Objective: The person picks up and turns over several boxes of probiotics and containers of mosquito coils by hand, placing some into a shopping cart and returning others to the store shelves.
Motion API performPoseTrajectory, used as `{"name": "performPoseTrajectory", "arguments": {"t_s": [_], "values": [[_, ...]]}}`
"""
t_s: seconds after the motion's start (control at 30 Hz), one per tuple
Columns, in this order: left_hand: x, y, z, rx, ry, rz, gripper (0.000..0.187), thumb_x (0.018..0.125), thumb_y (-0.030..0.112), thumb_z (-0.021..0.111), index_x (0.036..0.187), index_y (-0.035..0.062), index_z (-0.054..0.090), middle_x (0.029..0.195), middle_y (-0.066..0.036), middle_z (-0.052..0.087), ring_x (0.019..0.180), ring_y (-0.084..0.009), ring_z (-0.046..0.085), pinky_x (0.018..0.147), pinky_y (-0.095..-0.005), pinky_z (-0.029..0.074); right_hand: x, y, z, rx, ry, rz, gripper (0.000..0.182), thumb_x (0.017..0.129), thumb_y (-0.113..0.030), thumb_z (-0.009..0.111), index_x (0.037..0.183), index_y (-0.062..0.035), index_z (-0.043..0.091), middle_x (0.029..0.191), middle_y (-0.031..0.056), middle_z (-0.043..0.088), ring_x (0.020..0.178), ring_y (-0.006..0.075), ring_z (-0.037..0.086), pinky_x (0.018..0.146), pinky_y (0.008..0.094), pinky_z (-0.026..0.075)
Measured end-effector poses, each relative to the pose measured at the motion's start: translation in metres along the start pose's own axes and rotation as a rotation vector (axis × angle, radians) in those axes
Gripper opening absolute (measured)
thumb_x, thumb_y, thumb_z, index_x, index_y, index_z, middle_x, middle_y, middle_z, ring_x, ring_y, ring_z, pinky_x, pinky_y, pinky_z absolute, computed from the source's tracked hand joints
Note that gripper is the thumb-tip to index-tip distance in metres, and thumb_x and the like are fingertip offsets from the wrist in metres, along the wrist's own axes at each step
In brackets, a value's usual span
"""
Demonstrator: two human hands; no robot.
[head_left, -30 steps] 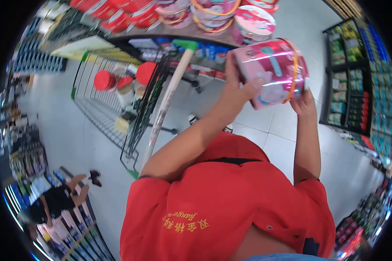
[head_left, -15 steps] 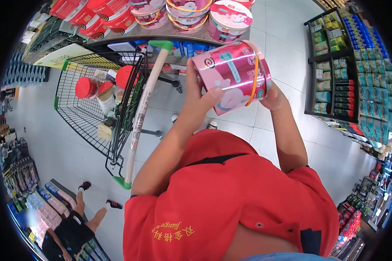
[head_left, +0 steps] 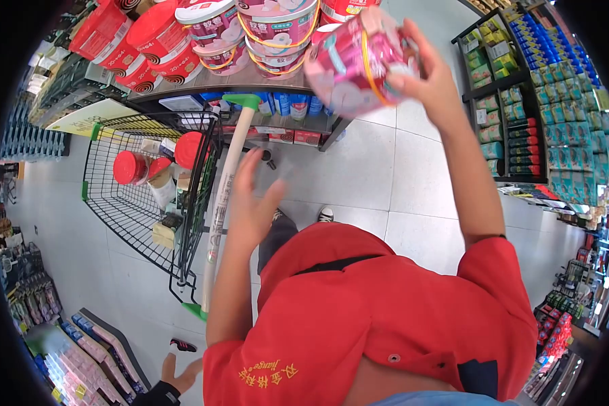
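My right hand (head_left: 426,78) grips a pink tub of mosquito coils (head_left: 342,71) with a yellow band round it. It holds the tub up beside the display shelf, tilted and a little blurred. Matching pink tubs (head_left: 277,30) stand stacked on that shelf, just left of the held one. My left hand (head_left: 254,206) holds nothing, its fingers apart, close to the white handle bar (head_left: 224,183) of the shopping cart.
The wire shopping cart (head_left: 132,210) on the left carries red-lidded jars (head_left: 130,167) and small packages. Red tubs (head_left: 159,30) line the display shelf (head_left: 250,81). On the right stands a dark rack (head_left: 501,101) of packets. Another person's arm (head_left: 172,382) shows at lower left.
My left hand has let go of the tub and dropped toward the cart handle. My right hand has carried the tub up toward the shelf. The person at lower left has moved.
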State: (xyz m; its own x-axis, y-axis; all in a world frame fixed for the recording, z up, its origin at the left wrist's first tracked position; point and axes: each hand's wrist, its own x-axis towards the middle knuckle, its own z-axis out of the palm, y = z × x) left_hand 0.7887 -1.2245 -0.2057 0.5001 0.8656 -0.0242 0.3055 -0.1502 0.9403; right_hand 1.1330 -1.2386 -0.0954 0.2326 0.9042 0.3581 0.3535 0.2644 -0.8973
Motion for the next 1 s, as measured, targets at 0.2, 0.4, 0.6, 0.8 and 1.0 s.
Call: {"name": "performPoseTrajectory", "arguments": {"t_s": [0.2, 0.4, 0.6, 0.8, 1.0], "values": [[-0.059, -0.052, -0.034, 0.519, 0.280, 0.088, 0.052, 0.085, 0.023, 0.068, 0.130, 0.0002, 0.054, 0.138, -0.022, 0.050, 0.127, -0.0401, 0.047, 0.104, -0.0457, 0.039, 0.080, 0.015, -0.010, -0.756, 0.111, -0.171, 0.093, 0.062, -0.040, 0.085, 0.137, 0.0006, 0.047, 0.122, 0.0189, 0.057, 0.110, 0.0313, 0.057, 0.096, 0.0404, 0.046], [-0.072, -0.070, -0.052, 0.696, 0.339, -0.157, 0.047, 0.088, 0.029, 0.065, 0.126, 0.0020, 0.058, 0.122, -0.020, 0.061, 0.107, -0.0385, 0.060, 0.089, -0.0456, 0.048, 0.103, 0.035, 0.013, -0.833, 0.089, -0.100, 0.084, 0.060, -0.039, 0.086, 0.128, -0.0012, 0.054, 0.116, 0.0186, 0.061, 0.105, 0.0303, 0.061, 0.092, 0.0394, 0.050], [-0.068, -0.061, -0.051, 0.650, 0.254, -0.337, 0.044, 0.091, 0.035, 0.060, 0.124, 0.0061, 0.060, 0.102, -0.016, 0.068, 0.092, -0.0351, 0.065, 0.078, -0.0455, 0.051, 0.112, 0.026, 0.024, -0.822, -0.008, -0.099, 0.076, 0.059, -0.041, 0.085, 0.124, -0.0104, 0.059, 0.118, 0.0156, 0.063, 0.107, 0.0304, 0.062, 0.093, 0.0402, 0.050], [-0.065, -0.059, -0.048, 0.676, 0.263, -0.349, 0.039, 0.091, 0.035, 0.060, 0.119, 0.0071, 0.061, 0.097, -0.015, 0.069, 0.087, -0.0350, 0.066, 0.075, -0.0458, 0.051, 0.109, 0.027, 0.026, -0.892, 0.037, -0.071, 0.078, 0.060, -0.047, 0.084, 0.124, -0.0115, 0.060, 0.122, 0.0177, 0.061, 0.112, 0.0333, 0.060, 0.095, 0.0424, 0.049], [-0.059, -0.062, -0.048, 0.686, 0.250, -0.383, 0.036, 0.092, 0.036, 0.060, 0.114, 0.0073, 0.062, 0.090, -0.014, 0.068, 0.083, -0.0344, 0.067, 0.072, -0.0455, 0.051, 0.104, 0.016, 0.039, -0.995, 0.146, 0.115, 0.084, 0.062, -0.058, 0.080, 0.129, -0.0125, 0.056, 0.125, 0.0183, 0.059, 0.114, 0.0347, 0.059, 0.095, 0.0434, 0.049]]}}
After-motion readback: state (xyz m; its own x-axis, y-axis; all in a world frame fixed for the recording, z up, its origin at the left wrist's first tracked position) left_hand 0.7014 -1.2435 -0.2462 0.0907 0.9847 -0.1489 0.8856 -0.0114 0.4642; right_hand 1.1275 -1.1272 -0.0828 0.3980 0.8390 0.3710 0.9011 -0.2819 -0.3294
